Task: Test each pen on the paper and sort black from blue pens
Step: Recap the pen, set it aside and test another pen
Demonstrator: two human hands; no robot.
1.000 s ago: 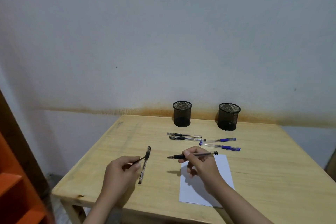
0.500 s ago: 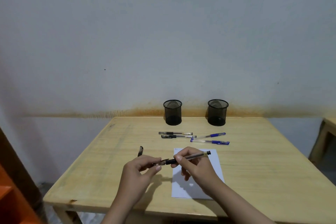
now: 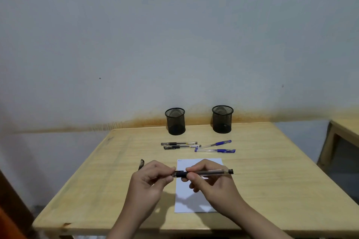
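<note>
Pens (image 3: 196, 147) five, cups (image 3: 222, 119) two

Four pens (image 3: 196, 146) behind paper (image 3: 186, 196), before two cups (image 3: 198, 120) on table (image 3: 272, 180).

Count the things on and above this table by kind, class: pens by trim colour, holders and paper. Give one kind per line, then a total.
Black-trimmed pens: 4, namely two lying flat, one held and one behind the left hand
Blue-trimmed pens: 2
Mesh pen holders: 2
Paper sheets: 1
Total: 9
</note>
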